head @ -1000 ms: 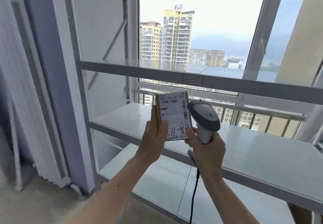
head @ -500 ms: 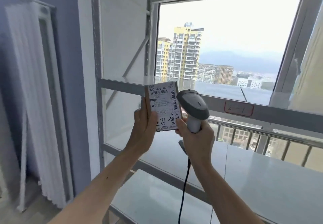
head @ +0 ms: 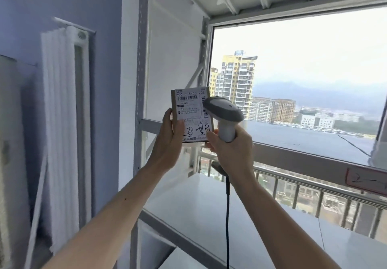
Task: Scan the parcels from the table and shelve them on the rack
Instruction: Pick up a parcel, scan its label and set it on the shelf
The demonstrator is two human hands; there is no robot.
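Item: small parcel (head: 191, 115), label facing the wearer, upright. Held in the left hand (head: 168, 140), grip pinching its left edge, thumb on the label. Right hand (head: 231, 151) has its grip wrapped shut round the handle of the corded scanner (head: 223, 112), whose head overlaps the parcel's right edge.

Change: over the last second both hands and the view have risen from the lower rack shelf (head: 209, 195) toward the upper shelf rail (head: 293, 153), parcel and scanner keeping the same pairing.

Judgement: scan appears done or finishing; shelving on the upper level likely next.
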